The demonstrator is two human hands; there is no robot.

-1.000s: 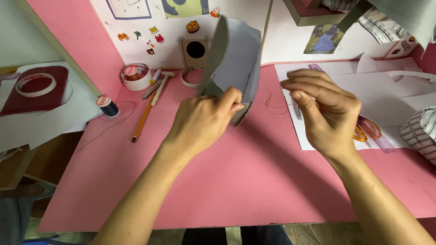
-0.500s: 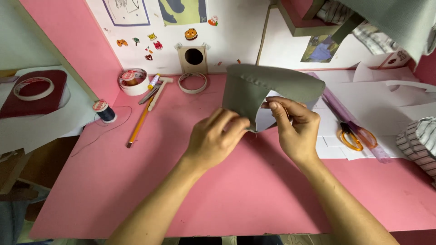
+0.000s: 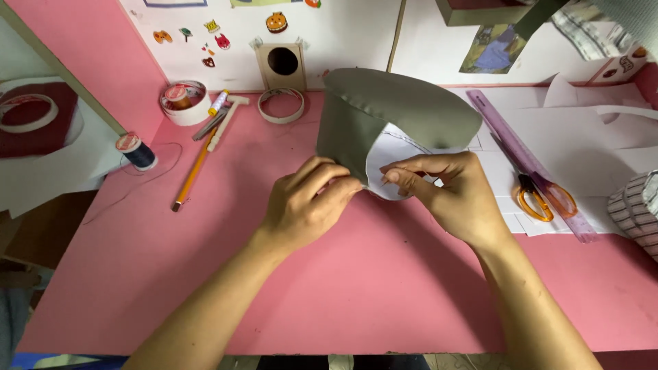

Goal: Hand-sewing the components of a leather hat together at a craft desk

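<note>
Left hand (image 3: 308, 202): fingers curled, grip closed on the lower edge of the grey-green fabric piece (image 3: 391, 113), which is held above the pink tabletop (image 3: 343, 288) near its centre

Right hand (image 3: 452, 195): thumb and forefinger pinched together on the same lower edge, just beside the left fingertips, where a white paper pattern (image 3: 387, 161) shows under the cloth

Fabric piece: curved, standing up from the hands and arching over to the right, its top toward the back wall

Items on the tabletop, left of the hands:
- pencil (image 3: 192, 171), lying at an angle
- spool of dark thread (image 3: 137, 151), with loose thread trailing from it
- roll of tape (image 3: 281, 104), near the wall
- second, wider roll (image 3: 184, 103), further left

Items right of the hands:
- orange-handled scissors (image 3: 538, 199), lying on white paper sheets (image 3: 603, 147)
- purple ruler (image 3: 507, 140), just beside and partly over the scissors
- striped cloth (image 3: 634, 205), at the right edge

Back wall: small box with a round hole (image 3: 282, 63), stickers to its left
</note>
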